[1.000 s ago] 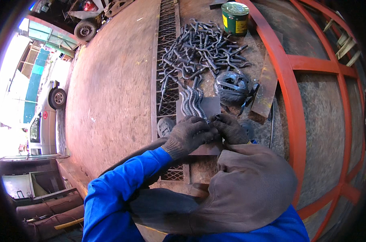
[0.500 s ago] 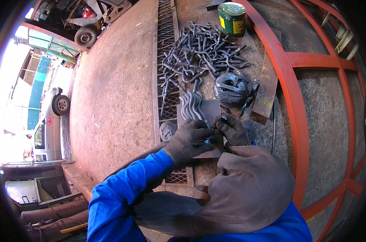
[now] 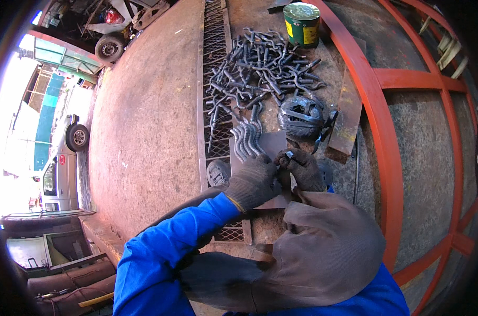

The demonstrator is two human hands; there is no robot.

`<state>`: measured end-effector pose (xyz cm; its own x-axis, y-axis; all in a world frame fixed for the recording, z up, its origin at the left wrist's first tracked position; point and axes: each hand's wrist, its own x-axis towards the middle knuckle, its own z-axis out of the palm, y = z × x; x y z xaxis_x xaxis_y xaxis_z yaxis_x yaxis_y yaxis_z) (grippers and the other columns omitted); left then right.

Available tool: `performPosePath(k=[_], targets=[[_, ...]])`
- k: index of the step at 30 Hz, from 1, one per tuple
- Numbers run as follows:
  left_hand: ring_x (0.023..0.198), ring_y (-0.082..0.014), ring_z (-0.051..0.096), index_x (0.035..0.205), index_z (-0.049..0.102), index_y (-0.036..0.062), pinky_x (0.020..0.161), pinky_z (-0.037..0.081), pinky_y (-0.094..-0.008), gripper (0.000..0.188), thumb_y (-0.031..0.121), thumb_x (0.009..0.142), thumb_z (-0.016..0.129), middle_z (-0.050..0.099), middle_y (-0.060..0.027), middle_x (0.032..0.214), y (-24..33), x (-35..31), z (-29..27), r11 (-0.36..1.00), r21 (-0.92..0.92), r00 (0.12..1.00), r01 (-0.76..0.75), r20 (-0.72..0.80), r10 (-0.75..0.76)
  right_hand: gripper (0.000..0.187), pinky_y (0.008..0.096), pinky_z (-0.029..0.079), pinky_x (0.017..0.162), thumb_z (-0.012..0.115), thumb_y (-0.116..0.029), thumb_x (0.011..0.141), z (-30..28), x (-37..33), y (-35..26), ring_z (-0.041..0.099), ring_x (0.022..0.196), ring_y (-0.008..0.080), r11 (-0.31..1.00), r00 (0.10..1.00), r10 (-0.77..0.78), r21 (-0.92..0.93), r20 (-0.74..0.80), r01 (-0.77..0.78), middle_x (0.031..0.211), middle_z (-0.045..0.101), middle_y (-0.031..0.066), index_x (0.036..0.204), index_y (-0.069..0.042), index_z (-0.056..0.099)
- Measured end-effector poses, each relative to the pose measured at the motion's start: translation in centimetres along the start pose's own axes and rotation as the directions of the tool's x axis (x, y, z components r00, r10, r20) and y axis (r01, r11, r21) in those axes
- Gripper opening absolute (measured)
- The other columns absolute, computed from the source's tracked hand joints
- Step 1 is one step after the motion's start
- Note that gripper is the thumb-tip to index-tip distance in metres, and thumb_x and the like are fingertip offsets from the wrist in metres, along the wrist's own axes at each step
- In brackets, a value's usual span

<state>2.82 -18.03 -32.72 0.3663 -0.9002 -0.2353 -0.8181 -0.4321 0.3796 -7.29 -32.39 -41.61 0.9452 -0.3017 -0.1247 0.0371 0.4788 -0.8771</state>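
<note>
Both my hands wear dark knit gloves, with blue sleeves behind them. My left hand (image 3: 254, 180) and my right hand (image 3: 302, 167) meet over a flat steel plate (image 3: 273, 145) and pinch a small metal piece (image 3: 289, 154) between their fingertips. Just beyond the plate lie a few bent steel rods in a neat row (image 3: 247, 138). Farther off is a heap of several bent rods (image 3: 260, 68). A thick brown leather cover (image 3: 323, 253) hides my right forearm.
A long metal grating (image 3: 213, 63) runs along the ground on the left of the rods. A dark welding mask (image 3: 301, 117), a rusty flat bar (image 3: 345, 118) and a green and yellow can (image 3: 301, 23) lie nearby. An orange steel frame (image 3: 378, 121) curves on the right. Vehicles stand far left.
My view has shifted slightly; both hands stay together over the plate, fingers working on the small piece.
</note>
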Motion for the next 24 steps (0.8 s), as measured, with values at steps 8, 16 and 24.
performPosePath(k=[8, 16, 24], targets=[[0.104, -0.034, 0.057, 0.12, 0.053, 0.0045, 0.088, 0.048, -0.0451, 0.035, 0.016, 0.087, 0.055, 0.056, -0.0178, 0.112, 1.2, -1.0, -1.8, 0.999, 0.047, 0.995, -0.025, 0.098, 0.02, 0.031, 0.034, 0.046, 0.087, 0.062, -0.023, 0.09, 1.1, -0.6, -1.0, 0.06, 0.097, 0.02, 0.888, 0.983, -0.125, -0.458, -0.138, 0.049, 0.102, 0.065, 0.0103, 0.114, -0.003, 0.062], [0.102, -0.0307, 0.06, 0.123, 0.06, 0.0077, 0.086, 0.051, -0.0383, 0.037, 0.01, 0.087, 0.065, 0.053, -0.0171, 0.119, -5.2, -4.4, 2.6, 0.809, -0.528, 0.962, -0.258, -0.213, 0.168, 0.023, 0.031, 0.045, 0.067, 0.053, -0.03, 0.096, 4.5, -1.4, -5.1, 0.058, 0.077, 0.0169, 0.882, 0.925, 0.38, 0.293, 0.021, -0.369, 0.088, 0.063, 0.0064, 0.101, -0.008, 0.058], [0.105, -0.0192, 0.059, 0.123, 0.061, 0.0078, 0.087, 0.05, -0.0338, 0.032, 0.015, 0.092, 0.062, 0.061, -0.0101, 0.114, -4.7, -2.9, 4.1, 0.54, -0.842, 1.0, 0.001, 0.006, 0.006, 0.022, 0.0259, 0.039, 0.052, 0.054, -0.029, 0.095, 0.6, 2.5, 3.1, 0.048, 0.06, 0.0098, 0.964, 0.986, 0.158, 0.208, 0.06, -0.167, 0.074, 0.055, 0.0, 0.08, -0.012, 0.054]])
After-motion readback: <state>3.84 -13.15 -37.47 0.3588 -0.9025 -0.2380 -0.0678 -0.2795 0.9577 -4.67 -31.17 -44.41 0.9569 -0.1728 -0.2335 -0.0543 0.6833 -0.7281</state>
